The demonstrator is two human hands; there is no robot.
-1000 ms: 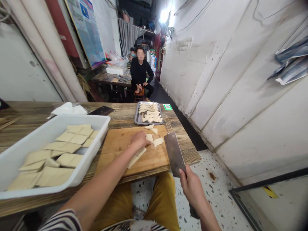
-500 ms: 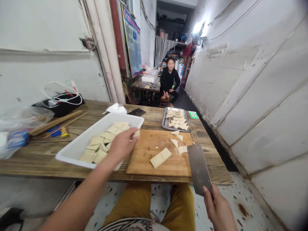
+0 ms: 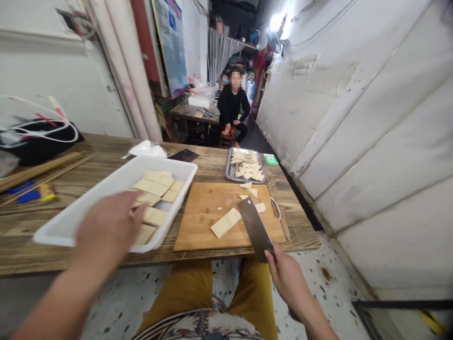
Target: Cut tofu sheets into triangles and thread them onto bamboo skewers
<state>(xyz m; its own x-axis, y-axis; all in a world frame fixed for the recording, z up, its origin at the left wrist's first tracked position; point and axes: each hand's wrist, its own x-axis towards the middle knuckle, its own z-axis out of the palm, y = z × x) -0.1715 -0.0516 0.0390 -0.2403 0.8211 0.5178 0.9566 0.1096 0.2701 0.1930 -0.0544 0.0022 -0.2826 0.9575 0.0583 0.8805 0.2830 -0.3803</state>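
On a long wooden bench point(image 3: 219, 163) in a narrow room with white walls point(image 3: 354, 141), a white tray point(image 3: 166, 163) sits left of a wooden cutting board point(image 3: 198, 222). Flat, pale tofu pieces point(image 3: 155, 186) lie in the tray in rows. The left hand point(image 3: 106, 226) is over them, with its fingers point(image 3: 132, 208) close together, but they may or may not hold one. On the board lies a tofu strip point(image 3: 225, 223). The right hand point(image 3: 288, 283) has its fingers wrapped tight around a cleaver point(image 3: 255, 229) above the board. Cut tofu triangles point(image 3: 247, 172) fill a steel tray point(image 3: 228, 177) at the far end.
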